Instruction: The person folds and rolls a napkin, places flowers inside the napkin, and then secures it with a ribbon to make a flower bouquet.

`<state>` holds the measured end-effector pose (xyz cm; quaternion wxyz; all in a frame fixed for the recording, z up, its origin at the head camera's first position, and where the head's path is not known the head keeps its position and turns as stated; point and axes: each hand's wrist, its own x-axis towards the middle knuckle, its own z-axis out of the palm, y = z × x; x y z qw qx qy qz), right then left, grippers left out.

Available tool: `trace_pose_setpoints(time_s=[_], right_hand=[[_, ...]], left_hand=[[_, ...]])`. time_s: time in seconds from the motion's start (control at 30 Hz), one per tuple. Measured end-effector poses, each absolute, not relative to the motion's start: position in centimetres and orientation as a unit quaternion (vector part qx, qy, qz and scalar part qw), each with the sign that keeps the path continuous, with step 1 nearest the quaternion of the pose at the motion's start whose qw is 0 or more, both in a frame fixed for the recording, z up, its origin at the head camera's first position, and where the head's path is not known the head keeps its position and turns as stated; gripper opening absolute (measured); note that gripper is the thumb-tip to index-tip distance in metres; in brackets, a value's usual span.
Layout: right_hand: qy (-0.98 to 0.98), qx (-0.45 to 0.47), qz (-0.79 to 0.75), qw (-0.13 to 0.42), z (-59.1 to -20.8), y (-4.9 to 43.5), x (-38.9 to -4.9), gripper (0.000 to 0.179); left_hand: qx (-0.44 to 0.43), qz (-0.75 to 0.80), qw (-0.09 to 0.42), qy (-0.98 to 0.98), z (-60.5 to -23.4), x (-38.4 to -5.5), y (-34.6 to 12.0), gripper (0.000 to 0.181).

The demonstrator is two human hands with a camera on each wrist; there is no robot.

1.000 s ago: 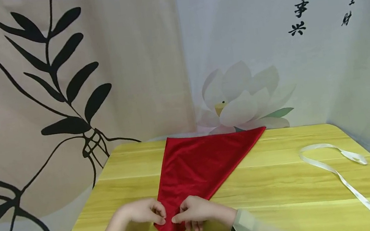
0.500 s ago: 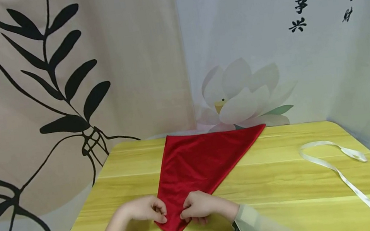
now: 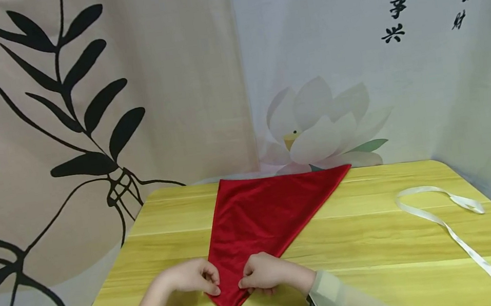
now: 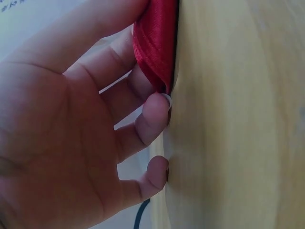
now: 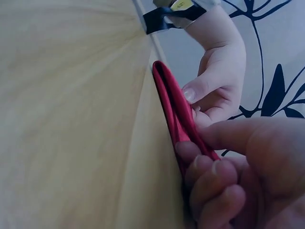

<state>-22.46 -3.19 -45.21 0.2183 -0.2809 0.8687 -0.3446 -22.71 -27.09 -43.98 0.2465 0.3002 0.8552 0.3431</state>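
Observation:
A red cloth (image 3: pixel 258 213), smooth and slightly shiny, lies folded on the table with a pointed corner toward me. Near that corner my left hand (image 3: pixel 194 276) pinches its left edge. In the left wrist view the thumb lies over the cloth (image 4: pixel 157 43) and the curled fingers are at its edge, fingertips down by the wood. On the opposite edge, my right hand (image 3: pixel 266 274) holds the cloth between thumb and curled fingers. From the right wrist view, the cloth (image 5: pixel 164 86) shows stacked layers with a gap, and one fingertip is tucked at that gap.
A white ribbon (image 3: pixel 441 225) lies in a loose curve on the right side of the wooden table (image 3: pixel 360 282). Behind the table's far edge hangs a pale curtain (image 3: pixel 189 77) printed with leaves, a lotus and characters. Both wrists wear black bands.
Over the last second my right hand has shifted slightly right along the cloth's edge, away from my left hand. The left hand and the ribbon have stayed in place.

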Motion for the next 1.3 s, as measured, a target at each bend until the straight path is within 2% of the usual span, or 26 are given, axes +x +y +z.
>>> trace_pose_setpoints(time_s=[0.27, 0.57, 0.77, 0.93, 1.1, 1.3], right_hand=[[0.891, -0.289, -0.299, 0.182, -45.2, -3.0, -22.6, 0.037], [0.917, -0.304, -0.233, 0.11, -45.0, -2.9, -22.7, 0.054], [0.921, -0.344, -0.17, 0.063, -44.2, -3.3, -22.5, 0.041], [0.91, -0.398, -0.116, 0.03, -44.1, -3.6, -22.1, 0.026], [0.893, -0.434, -0.113, 0.029, -44.2, -3.4, -22.2, 0.025], [0.874, -0.461, -0.139, 0.062, -44.1, -3.1, -22.1, 0.025]], left_hand=[[0.282, 0.353, 0.247, 0.857, -43.8, -22.9, -26.8, 0.014], [0.277, 0.348, 0.252, 0.859, -43.7, -22.9, -26.4, 0.015], [0.287, 0.331, 0.241, 0.866, -43.5, -23.0, -26.3, 0.021], [0.302, 0.335, 0.244, 0.858, -43.5, -23.1, -26.3, 0.018], [0.31, 0.343, 0.251, 0.851, -43.5, -22.9, -26.5, 0.014], [0.337, 0.344, 0.255, 0.838, -43.6, -23.0, -27.3, 0.016]])
